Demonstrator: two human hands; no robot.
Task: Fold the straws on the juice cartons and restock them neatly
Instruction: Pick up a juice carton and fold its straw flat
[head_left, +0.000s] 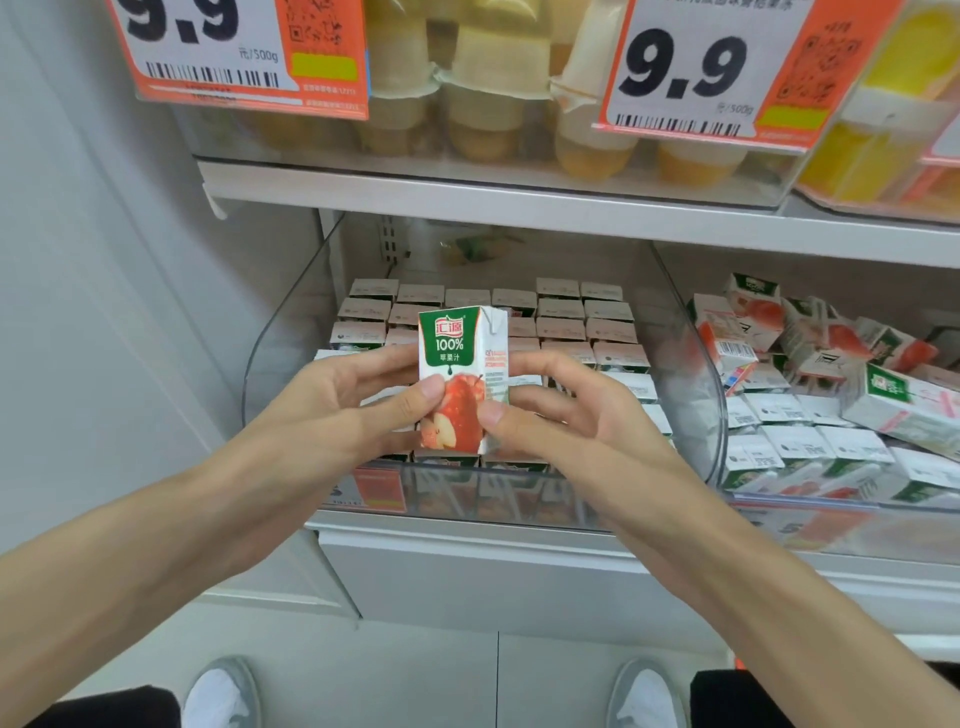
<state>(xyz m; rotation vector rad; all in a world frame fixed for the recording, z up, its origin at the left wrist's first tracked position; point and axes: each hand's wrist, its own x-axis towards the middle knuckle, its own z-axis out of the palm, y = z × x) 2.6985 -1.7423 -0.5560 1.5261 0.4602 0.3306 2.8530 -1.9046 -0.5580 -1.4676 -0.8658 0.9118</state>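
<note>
Left hand and right hand pinch an upright juice carton above the clear bin; open room apparently lies just behind the carton.

Left hand and right hand pinch one carton (forearms converging).

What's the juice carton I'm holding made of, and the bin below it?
Juice carton: likely coated paperboard, with a slightly glossy print and crisp folded edges. Bin: clear rigid plastic, perhaps acrylic; stocked cartons show through its front wall.
</note>
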